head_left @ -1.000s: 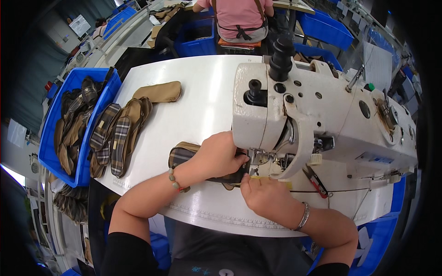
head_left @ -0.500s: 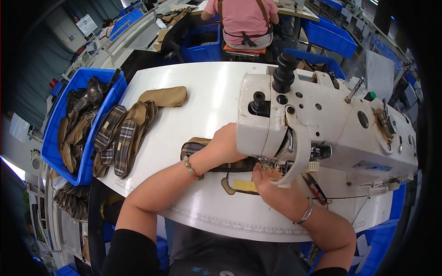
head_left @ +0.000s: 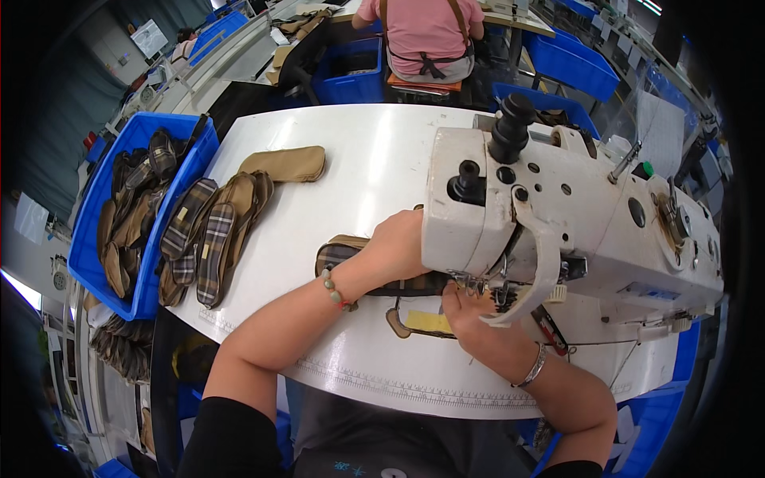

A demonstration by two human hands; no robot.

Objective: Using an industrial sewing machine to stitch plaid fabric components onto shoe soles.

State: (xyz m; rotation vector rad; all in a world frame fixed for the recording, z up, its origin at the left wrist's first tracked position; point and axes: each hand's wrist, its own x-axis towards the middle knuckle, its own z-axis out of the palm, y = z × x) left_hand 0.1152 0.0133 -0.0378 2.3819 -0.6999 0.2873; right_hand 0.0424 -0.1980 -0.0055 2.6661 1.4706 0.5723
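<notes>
My left hand [head_left: 392, 247] lies over a plaid and tan fabric pouch [head_left: 336, 256], its fingertips hidden behind the white sewing machine's head [head_left: 458, 235]. My right hand [head_left: 480, 327], fingers curled, is at the pouch's dark edge near the presser foot, partly behind the machine; what it grips is unclear. Below the pouch lies a piece with a yellow patch [head_left: 426, 323] and a small tan flap. Red-and-black thread snips [head_left: 548, 328] lie right of my right hand.
A blue bin [head_left: 86, 231] of fabric pouches stands at the left, beside plaid pouches [head_left: 213, 251] and a tan piece [head_left: 283, 164] on the white table [head_left: 366, 151]. A co-worker in pink [head_left: 422, 36] sits beyond, among more blue bins [head_left: 570, 64].
Both hands and the pouch have shifted rightward. My left hand has moved up and farther behind the machine head, my right up under it. More of the yellow-patched piece shows.
</notes>
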